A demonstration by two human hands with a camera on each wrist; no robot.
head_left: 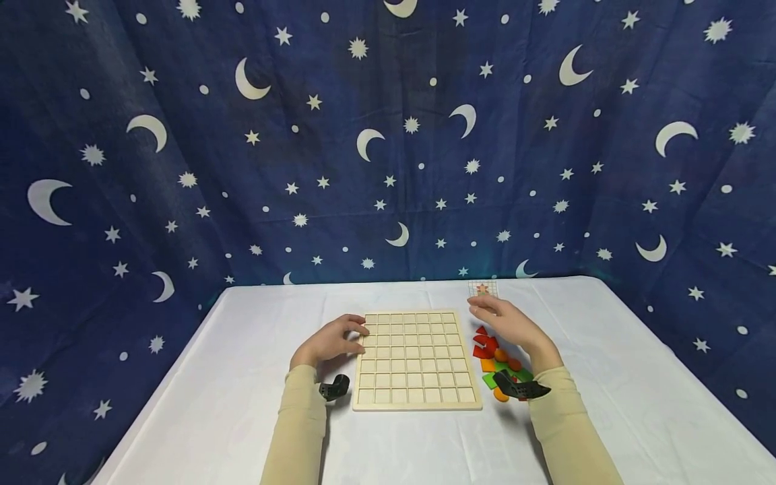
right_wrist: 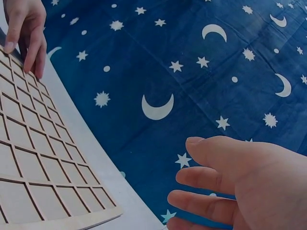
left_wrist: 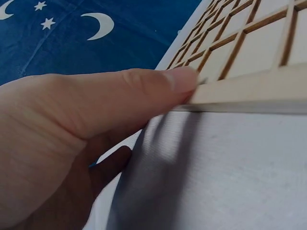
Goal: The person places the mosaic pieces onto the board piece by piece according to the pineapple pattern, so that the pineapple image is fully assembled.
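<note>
A square wooden grid board (head_left: 418, 357) lies flat on the table, its cells bare. My left hand (head_left: 333, 340) rests at the board's left side, thumb and fingertips spread along its edge. In the left wrist view the thumb (left_wrist: 139, 96) lies on the board's rim (left_wrist: 254, 88). To the right of the board my right hand (head_left: 509, 323) is held with loosely bent fingers and nothing in it. Beneath and beside it lies a heap of red, orange and green pieces (head_left: 488, 347), partly hidden by the wrist camera. Beyond its fingertips is a small gridded card (head_left: 483, 288) with an orange star-like figure.
A white cloth covers the table (head_left: 242, 377). Behind it hangs a dark blue curtain (head_left: 339, 148) with moons and stars, which also runs along both sides. Black wrist cameras (head_left: 335, 388) sit on both forearms.
</note>
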